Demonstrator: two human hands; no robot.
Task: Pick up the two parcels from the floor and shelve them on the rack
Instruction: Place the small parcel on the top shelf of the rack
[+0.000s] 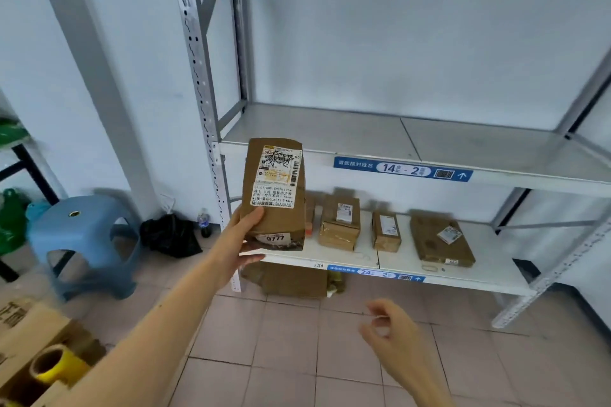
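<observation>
My left hand (240, 241) grips a tall brown parcel (273, 195) by its lower left edge and holds it upright in front of the rack's left post. White shipping labels face me. The grey metal rack (413, 142) has a bare middle shelf level with the parcel's top. My right hand (393, 337) hovers low over the tiled floor, fingers loosely curled and holding nothing. Another brown parcel (291, 279) lies on the floor under the lowest shelf.
Three brown parcels (340, 221) (386, 231) (441, 241) lie on the lower white shelf (489, 261). A blue plastic stool (82, 241) stands at the left, with a black bag (170, 235) and a bottle (204, 223) by the wall. A cardboard box with yellow tape (49, 363) sits at the bottom left.
</observation>
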